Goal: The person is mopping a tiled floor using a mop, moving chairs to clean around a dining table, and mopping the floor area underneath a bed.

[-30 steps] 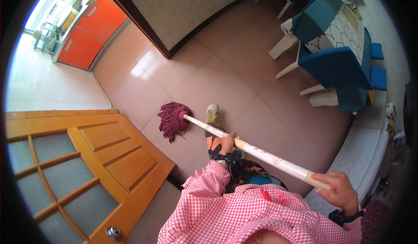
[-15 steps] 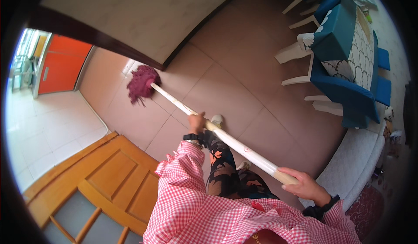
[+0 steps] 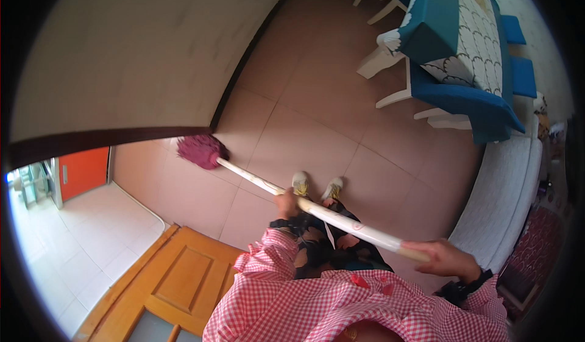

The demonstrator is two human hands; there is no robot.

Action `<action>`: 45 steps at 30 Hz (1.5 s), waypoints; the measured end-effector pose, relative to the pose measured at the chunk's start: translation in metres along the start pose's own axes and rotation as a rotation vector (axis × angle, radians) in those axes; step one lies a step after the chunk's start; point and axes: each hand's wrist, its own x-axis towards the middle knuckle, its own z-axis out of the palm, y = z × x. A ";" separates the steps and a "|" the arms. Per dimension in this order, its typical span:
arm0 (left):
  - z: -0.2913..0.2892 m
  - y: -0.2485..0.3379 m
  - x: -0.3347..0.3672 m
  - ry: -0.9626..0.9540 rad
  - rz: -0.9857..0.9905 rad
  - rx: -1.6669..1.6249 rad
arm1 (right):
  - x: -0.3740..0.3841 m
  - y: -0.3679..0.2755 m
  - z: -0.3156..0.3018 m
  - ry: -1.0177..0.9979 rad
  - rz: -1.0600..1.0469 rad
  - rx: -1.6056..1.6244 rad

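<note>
A mop (image 3: 341,221) with a long pale wooden handle runs slantwise across the view. Its dark red head (image 3: 201,151) lies on the tiled floor, close by the corner where the wall ends. Around the middle of the handle my left hand (image 3: 286,203) is closed. My right hand (image 3: 448,260) grips the handle's near end, on the right. Both forearms wear red-and-white checked sleeves with dark bands at the wrists. Below the handle, my two light shoes (image 3: 315,186) stand side by side on the floor.
A wall (image 3: 152,55) with dark skirting rises at the upper left. An orange-brown door (image 3: 189,275) stands at the lower left, beside a white-tiled doorway. On the right are a covered table (image 3: 429,31), blue-covered chairs (image 3: 487,113) and a light padded mat (image 3: 496,202).
My view has turned and moved forward, so the wall fills more of the upper left. The mop head stays near the wall corner. My feet now stand together; both hands keep their hold.
</note>
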 end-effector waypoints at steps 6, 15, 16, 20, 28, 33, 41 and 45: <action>0.102 -0.030 -0.064 -0.186 0.013 0.009 | -0.074 0.010 -0.044 0.325 0.124 -0.145; 0.196 0.010 -0.036 -0.280 -0.074 0.332 | -0.083 0.051 -0.098 0.434 0.202 0.028; 0.205 0.026 -0.048 -0.314 -0.092 0.260 | -0.082 0.056 -0.105 0.433 0.203 0.039; 0.239 0.058 -0.032 -0.300 -0.119 0.165 | -0.074 0.058 -0.133 0.491 0.215 0.286; 0.343 0.148 -0.060 -0.386 -0.095 0.266 | -0.050 0.054 -0.186 0.542 0.432 0.529; 0.409 0.214 -0.034 -0.420 -0.062 0.405 | -0.010 0.051 -0.206 0.658 0.438 0.757; 0.535 0.329 0.013 -0.515 0.228 0.849 | 0.091 0.000 -0.268 0.675 0.534 1.379; 0.600 0.349 0.081 -0.726 0.313 0.788 | 0.139 0.002 -0.316 0.558 0.570 1.448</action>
